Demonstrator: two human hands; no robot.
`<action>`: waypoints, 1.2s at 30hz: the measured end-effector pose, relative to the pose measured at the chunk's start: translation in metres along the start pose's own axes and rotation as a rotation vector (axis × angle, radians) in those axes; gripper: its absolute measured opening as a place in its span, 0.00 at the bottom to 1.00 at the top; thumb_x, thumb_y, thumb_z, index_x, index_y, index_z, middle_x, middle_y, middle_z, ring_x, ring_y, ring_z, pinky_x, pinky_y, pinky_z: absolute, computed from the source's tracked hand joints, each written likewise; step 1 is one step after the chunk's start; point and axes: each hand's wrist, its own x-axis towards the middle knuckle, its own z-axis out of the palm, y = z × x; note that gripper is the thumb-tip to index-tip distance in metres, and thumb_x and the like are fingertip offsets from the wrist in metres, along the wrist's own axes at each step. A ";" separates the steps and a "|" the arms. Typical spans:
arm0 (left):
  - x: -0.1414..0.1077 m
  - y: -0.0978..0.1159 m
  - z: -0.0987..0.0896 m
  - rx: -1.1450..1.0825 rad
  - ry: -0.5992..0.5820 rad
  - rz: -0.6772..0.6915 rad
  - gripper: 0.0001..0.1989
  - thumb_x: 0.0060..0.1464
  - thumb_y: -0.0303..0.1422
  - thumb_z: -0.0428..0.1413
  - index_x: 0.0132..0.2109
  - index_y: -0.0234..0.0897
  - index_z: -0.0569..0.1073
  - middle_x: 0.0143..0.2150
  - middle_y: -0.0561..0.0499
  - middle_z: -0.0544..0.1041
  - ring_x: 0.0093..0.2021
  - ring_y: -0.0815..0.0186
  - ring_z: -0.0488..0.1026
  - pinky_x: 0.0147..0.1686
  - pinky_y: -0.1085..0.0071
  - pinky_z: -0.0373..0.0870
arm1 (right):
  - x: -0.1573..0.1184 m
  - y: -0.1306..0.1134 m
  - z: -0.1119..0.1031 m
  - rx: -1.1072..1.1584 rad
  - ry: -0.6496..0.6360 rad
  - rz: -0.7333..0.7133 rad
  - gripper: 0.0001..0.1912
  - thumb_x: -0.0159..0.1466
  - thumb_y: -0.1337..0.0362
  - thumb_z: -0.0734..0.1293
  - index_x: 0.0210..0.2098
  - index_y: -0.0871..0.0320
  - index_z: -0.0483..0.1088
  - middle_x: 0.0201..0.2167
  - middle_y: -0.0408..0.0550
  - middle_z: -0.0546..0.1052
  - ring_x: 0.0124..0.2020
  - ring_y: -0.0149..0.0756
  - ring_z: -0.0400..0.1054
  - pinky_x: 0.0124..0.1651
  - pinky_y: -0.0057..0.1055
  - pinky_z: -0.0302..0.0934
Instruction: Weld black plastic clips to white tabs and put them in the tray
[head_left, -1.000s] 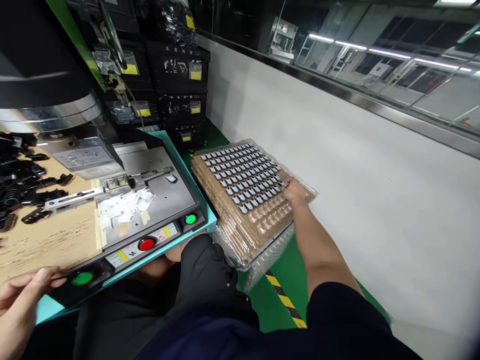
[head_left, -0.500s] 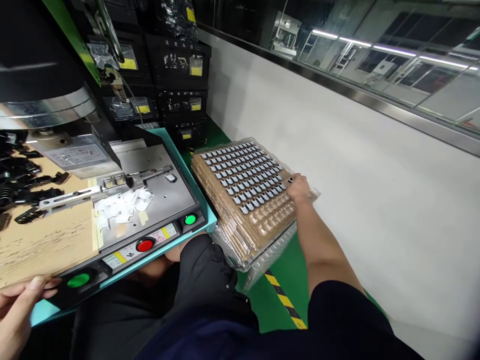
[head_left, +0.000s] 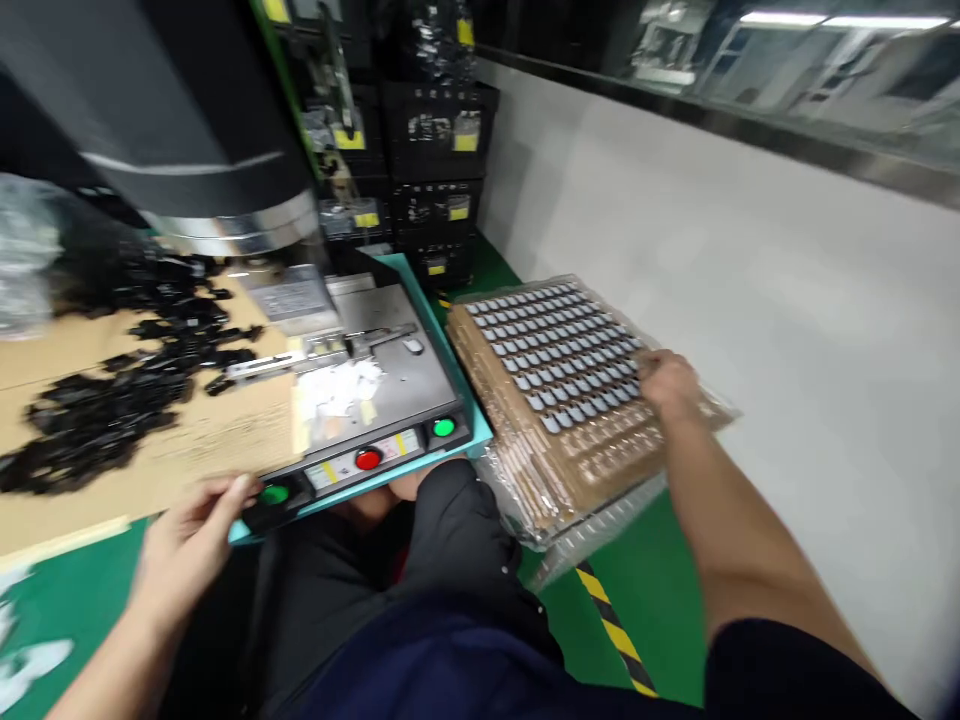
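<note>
On the right, my right hand (head_left: 671,385) reaches over a clear plastic tray (head_left: 607,455) with rows of small grey-white parts (head_left: 555,355). Its fingers are closed at the right end of a row, and the small dark part at the fingertips is blurred. At the left, my left hand (head_left: 199,520) rests by the front corner of the machine base, near a green button (head_left: 272,494). Its thumb and fingers are pressed together; whatever is between them is hidden. One loose grey-white part (head_left: 413,346) lies on the machine's metal plate (head_left: 420,385), beside torn white scraps (head_left: 337,388).
The machine's dark head (head_left: 217,130) hangs above the plate. A red button (head_left: 367,459) and a lit green button (head_left: 444,427) line its front. Black parts (head_left: 112,400) are heaped on cardboard at left. Black bins (head_left: 439,135) stand behind; a white wall (head_left: 750,250) borders the tray.
The view has turned left, so everything appears farther right. My left hand has come further into view at the machine's corner. My right hand stays at the same edge of the tray.
</note>
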 end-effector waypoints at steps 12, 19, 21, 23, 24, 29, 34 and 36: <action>0.076 0.075 0.055 0.470 -0.126 0.632 0.15 0.70 0.38 0.56 0.59 0.43 0.78 0.57 0.42 0.79 0.57 0.49 0.76 0.57 0.52 0.72 | -0.123 -0.327 0.018 0.486 -0.231 -1.221 0.17 0.69 0.70 0.70 0.55 0.52 0.79 0.54 0.51 0.78 0.55 0.47 0.71 0.59 0.44 0.67; 0.097 0.083 0.069 0.604 -0.153 0.676 0.15 0.74 0.37 0.50 0.49 0.42 0.83 0.56 0.41 0.80 0.54 0.49 0.74 0.51 0.51 0.69 | -0.177 -0.397 0.049 0.431 -0.146 -1.343 0.16 0.70 0.72 0.69 0.55 0.53 0.79 0.52 0.52 0.78 0.51 0.46 0.67 0.56 0.43 0.65; 0.098 0.083 0.070 0.566 -0.144 0.664 0.14 0.73 0.36 0.52 0.46 0.41 0.83 0.53 0.40 0.80 0.53 0.49 0.74 0.51 0.51 0.69 | -0.179 -0.401 0.052 0.442 -0.123 -1.338 0.12 0.72 0.70 0.68 0.51 0.53 0.80 0.50 0.52 0.78 0.50 0.46 0.66 0.54 0.43 0.65; 0.099 0.081 0.071 0.504 -0.140 0.627 0.10 0.71 0.36 0.56 0.44 0.41 0.82 0.50 0.41 0.80 0.51 0.50 0.74 0.50 0.52 0.69 | -0.180 -0.400 0.055 0.478 -0.105 -1.337 0.09 0.73 0.69 0.68 0.47 0.53 0.81 0.48 0.51 0.79 0.48 0.46 0.66 0.53 0.43 0.65; 0.100 0.080 0.071 0.465 -0.141 0.607 0.09 0.70 0.36 0.58 0.44 0.41 0.82 0.49 0.41 0.80 0.50 0.51 0.74 0.50 0.53 0.69 | -0.179 -0.399 0.056 0.508 -0.097 -1.333 0.09 0.73 0.68 0.68 0.46 0.53 0.80 0.47 0.51 0.79 0.47 0.46 0.66 0.53 0.42 0.65; 0.109 0.076 0.067 0.208 -0.168 0.530 0.03 0.64 0.35 0.64 0.40 0.43 0.82 0.46 0.47 0.81 0.50 0.55 0.76 0.53 0.57 0.72 | -0.178 -0.393 0.058 0.735 -0.078 -1.265 0.08 0.73 0.68 0.66 0.44 0.54 0.78 0.46 0.52 0.78 0.49 0.45 0.69 0.53 0.42 0.67; 0.115 0.075 0.061 0.010 -0.155 0.414 0.04 0.60 0.33 0.65 0.35 0.43 0.80 0.44 0.48 0.82 0.51 0.55 0.77 0.57 0.55 0.74 | -0.177 -0.392 0.057 0.858 -0.124 -1.091 0.10 0.70 0.70 0.62 0.46 0.54 0.74 0.39 0.49 0.77 0.40 0.42 0.72 0.47 0.38 0.69; 0.120 0.076 0.059 -0.049 -0.115 0.390 0.05 0.62 0.33 0.63 0.36 0.42 0.79 0.47 0.47 0.82 0.52 0.56 0.78 0.57 0.56 0.75 | -0.177 -0.395 0.055 0.865 -0.126 -1.022 0.12 0.71 0.68 0.62 0.50 0.54 0.73 0.42 0.51 0.78 0.40 0.42 0.74 0.47 0.38 0.70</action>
